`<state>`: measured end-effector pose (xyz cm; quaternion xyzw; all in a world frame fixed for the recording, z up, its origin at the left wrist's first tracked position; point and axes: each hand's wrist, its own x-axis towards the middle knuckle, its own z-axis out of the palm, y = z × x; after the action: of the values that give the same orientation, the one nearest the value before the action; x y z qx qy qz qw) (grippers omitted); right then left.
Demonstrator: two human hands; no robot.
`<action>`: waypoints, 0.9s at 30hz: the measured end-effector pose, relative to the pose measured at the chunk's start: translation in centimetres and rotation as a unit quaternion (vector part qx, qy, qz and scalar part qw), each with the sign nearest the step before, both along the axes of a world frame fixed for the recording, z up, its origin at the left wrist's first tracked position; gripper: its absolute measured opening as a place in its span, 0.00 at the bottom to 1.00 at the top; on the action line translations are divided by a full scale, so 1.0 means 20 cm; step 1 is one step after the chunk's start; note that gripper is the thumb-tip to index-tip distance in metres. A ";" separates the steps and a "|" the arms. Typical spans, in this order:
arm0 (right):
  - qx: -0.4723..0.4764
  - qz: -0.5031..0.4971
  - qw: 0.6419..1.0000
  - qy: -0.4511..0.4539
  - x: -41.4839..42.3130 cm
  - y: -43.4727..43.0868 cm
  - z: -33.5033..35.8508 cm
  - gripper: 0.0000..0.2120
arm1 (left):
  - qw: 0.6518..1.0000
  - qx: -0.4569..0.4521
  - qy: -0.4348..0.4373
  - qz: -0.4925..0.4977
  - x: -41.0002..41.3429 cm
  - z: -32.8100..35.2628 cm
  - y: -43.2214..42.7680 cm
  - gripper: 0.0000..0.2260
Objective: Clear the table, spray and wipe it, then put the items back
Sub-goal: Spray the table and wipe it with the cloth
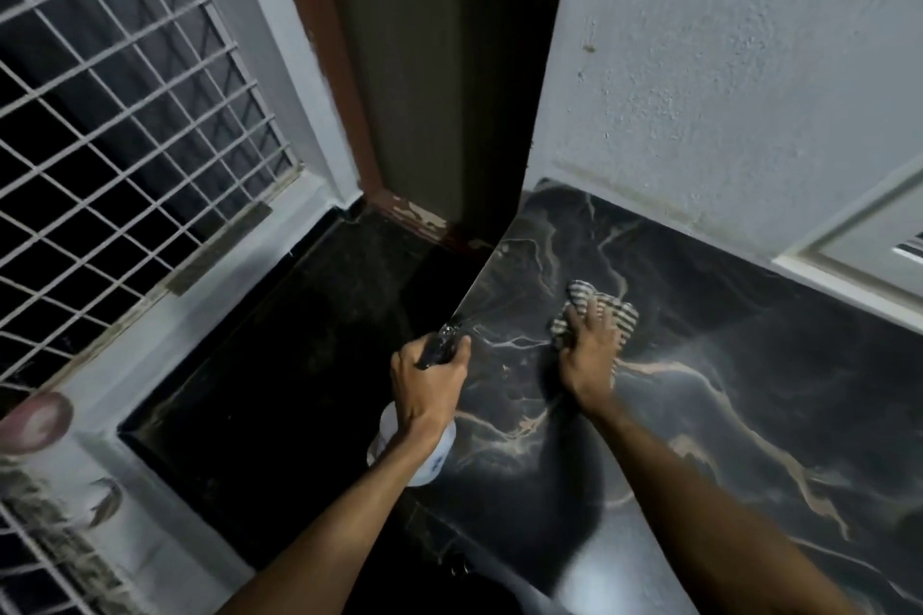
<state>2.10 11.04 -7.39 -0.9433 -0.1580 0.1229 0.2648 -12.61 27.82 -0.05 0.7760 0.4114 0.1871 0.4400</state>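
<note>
On my feed the person shows only as two arms. The left hand (429,380) and right hand (589,355) are bare, and the left forearm (344,519) and right forearm (699,484) are uncovered from wrist to the picture's bottom edge. Tendons ridge the back of the left hand; finer detail is too soft to make out
</note>
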 end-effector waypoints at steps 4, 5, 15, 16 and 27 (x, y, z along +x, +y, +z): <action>0.031 0.253 0.967 -0.032 -0.09 0.03 -0.04 0.33 | 1.000 -0.002 0.010 0.003 0.03 0.00 0.00 0.22; 0.038 0.241 0.969 -0.027 0.00 0.03 -0.04 0.33 | 1.000 0.000 0.009 0.010 0.05 -0.01 0.01 0.21; 0.025 0.255 0.965 -0.048 0.55 0.40 -0.06 0.31 | 0.997 0.039 -0.037 0.048 0.13 -0.11 0.04 0.14; 0.015 0.226 0.973 -0.051 0.58 0.43 -0.05 0.30 | 0.997 0.036 -0.040 0.057 0.14 -0.11 0.04 0.13; 0.068 0.187 0.979 -0.054 0.57 0.22 -0.02 0.28 | 0.994 0.074 -0.063 0.045 0.25 -0.12 -0.05 0.17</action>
<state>13.42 15.43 -7.87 -0.8822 -0.3535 0.1078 0.2919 -7.58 26.78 -2.36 0.7738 0.4026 0.2848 0.3975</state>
